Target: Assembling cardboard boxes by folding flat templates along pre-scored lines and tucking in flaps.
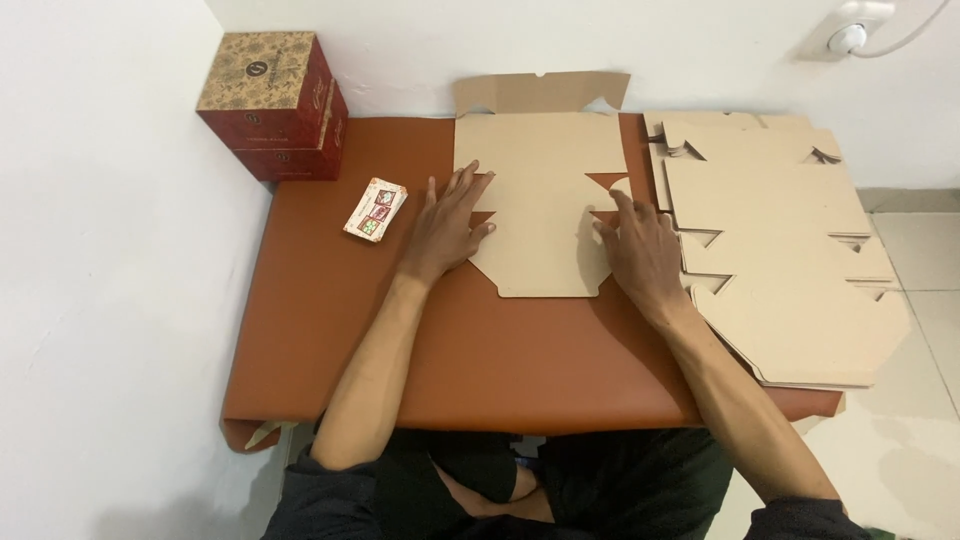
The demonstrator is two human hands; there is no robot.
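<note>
– where's the cardboard?

– the flat die-cut box blank lies mid-table on the brown leatherette mat, long axis running near to far. left hand is pressed flat, fingers spread, on its left flap; right hand likewise on the right edge. neither grips anything.

– nearby?

– matte kraft stack of blanks to the right, printed red boxes far left, small card pack beside the left hand.

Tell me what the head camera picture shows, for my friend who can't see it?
Both hands press a flat cardboard box blank on a brown table: left hand on its left edge, right hand on its right. A stack of blanks lies right; a red patterned box and small cards lie left.
</note>
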